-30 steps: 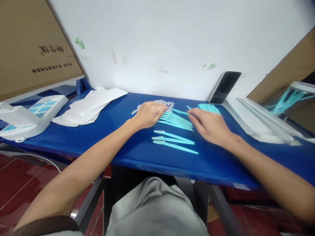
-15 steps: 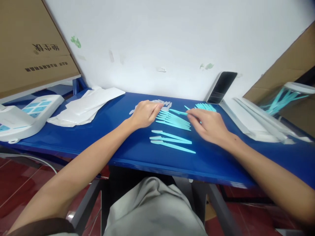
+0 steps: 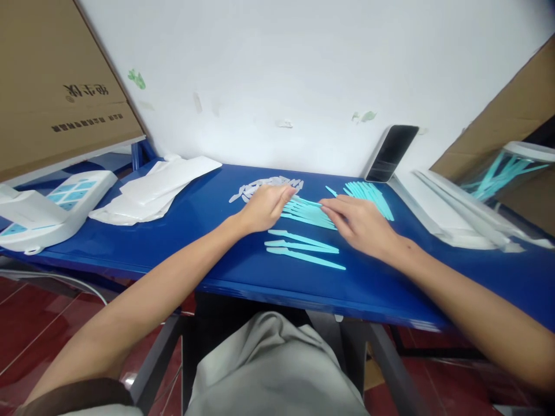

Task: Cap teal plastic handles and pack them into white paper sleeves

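A slim turquoise eyebrow razor is pinched by its handle in my right hand. It points left, and its head end meets the closed fingers of my left hand. What those left fingers pinch is hidden. Behind my left hand lies a pile of small translucent whitish pieces that look like razor caps. Below both hands a row of turquoise razors is fanned out. Closer to me lie three separate razors. Beyond my right hand rests another bunch of razors, partly covered by the hand.
A dark phone leans on the wall at the back. At right are flat plastic packages and a clear tub of turquoise sticks. White bags and a white device stand left on the blue table.
My two hands have come closer together: the left moved right and the right moved slightly left, so the razor's head now meets my left fingers. More of the whitish pile shows.
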Demonstrator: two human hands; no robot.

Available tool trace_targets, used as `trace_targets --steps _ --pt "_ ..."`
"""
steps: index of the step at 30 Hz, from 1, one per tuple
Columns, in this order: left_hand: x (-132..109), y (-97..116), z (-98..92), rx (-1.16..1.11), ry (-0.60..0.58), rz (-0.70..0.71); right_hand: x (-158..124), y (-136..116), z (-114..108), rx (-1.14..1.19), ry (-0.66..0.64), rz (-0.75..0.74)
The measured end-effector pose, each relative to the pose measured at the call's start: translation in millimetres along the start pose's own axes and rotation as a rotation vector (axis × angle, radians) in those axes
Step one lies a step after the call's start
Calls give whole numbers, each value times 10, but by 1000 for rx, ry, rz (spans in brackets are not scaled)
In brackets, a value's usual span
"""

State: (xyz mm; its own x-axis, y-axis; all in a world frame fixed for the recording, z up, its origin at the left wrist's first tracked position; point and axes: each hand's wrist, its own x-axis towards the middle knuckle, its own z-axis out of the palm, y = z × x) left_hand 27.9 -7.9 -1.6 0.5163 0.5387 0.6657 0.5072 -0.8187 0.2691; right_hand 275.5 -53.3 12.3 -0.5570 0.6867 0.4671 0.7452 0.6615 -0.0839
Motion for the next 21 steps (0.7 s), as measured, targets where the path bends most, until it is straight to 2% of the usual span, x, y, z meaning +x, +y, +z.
trace_targets --steps 3,6,9,13,17,21 --pt "23 53 92 -19 32 -36 25 -64 18 26 35 -2" --pt "29 6 46 15 -46 5 38 -91 25 55 28 -5" --pt "8 -157 -105 53 -95 22 19 -74 48 47 -30 -2" --pt "-68 -483 -295 204 -76 -129 -42 -84 100 -34 -157 -13" --pt "-161 -762 -370 314 -218 -215 -64 -181 116 -159 -253 -29" --pt "-194 -837 -352 338 -324 -222 -42 -257 101 -176 -248 -80"
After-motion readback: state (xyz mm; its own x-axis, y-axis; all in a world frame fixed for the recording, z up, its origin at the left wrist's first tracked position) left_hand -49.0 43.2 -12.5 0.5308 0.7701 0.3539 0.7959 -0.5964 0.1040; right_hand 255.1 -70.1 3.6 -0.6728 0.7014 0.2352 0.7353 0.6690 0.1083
